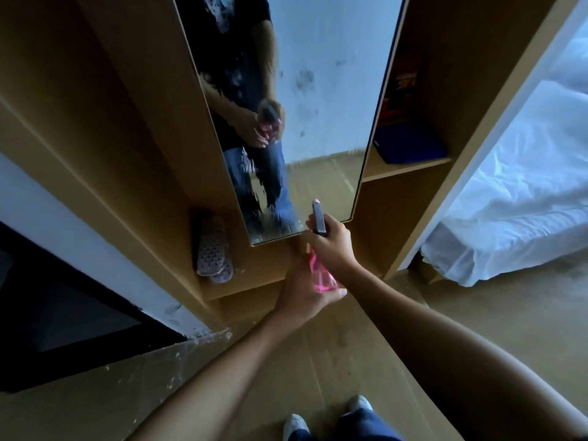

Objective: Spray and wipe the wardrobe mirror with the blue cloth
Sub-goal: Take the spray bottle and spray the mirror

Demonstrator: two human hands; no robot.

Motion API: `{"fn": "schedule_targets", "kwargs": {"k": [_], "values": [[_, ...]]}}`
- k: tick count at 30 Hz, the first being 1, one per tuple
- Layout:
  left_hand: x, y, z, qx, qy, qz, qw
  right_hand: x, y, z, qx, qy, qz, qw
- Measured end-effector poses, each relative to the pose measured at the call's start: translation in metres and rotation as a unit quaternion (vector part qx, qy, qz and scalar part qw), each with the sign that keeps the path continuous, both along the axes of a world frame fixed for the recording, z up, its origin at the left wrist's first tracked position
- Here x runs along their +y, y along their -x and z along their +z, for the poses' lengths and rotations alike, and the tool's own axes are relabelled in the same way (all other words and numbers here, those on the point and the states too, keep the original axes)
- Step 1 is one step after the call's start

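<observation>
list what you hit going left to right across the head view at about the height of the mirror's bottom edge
slippers → mirror → spray bottle gripped by right hand → wardrobe shelf → white bed

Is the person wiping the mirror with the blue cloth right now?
No. Both hands hold the pink spray bottle in front of the mirror, the right hand on top and the left hand underneath; no blue cloth shows.

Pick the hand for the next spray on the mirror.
Right. The right hand already grips the spray head of the bottle, nozzle toward the mirror. The left hand only supports the pink base from below. No cloth is visible.
</observation>
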State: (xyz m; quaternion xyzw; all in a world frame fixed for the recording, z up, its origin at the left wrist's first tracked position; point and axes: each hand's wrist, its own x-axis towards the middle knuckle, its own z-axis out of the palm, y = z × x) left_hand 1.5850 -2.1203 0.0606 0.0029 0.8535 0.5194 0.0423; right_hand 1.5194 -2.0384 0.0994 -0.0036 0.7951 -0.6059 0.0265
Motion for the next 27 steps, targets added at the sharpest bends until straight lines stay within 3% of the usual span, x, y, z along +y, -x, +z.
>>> {"fn": "schedule_targets", "kwargs": {"k": [4,9,15,22,27], "values": [[0.011,0.016,0.013,0.016,0.048,0.000,0.999,0.013,0.009,0.012,0.012,0.036,-0.010,0.999],[0.026,0.046,0.024,-0.027,0.025,-0.081,0.996,0.057,0.033,0.034,-0.062,0.175,0.029,0.982],[0.074,0.080,0.046,-0.005,0.004,-0.109,0.994,0.119,0.080,0.064,-0.075,0.240,0.087,0.964],[0.163,0.132,0.056,0.047,0.014,-0.028,0.998,0.208,0.128,0.083,-0.060,0.176,0.160,0.969],[0.214,0.167,0.067,0.076,-0.012,0.014,0.997,0.259,0.159,0.078,-0.029,0.143,0.123,0.982]]}}
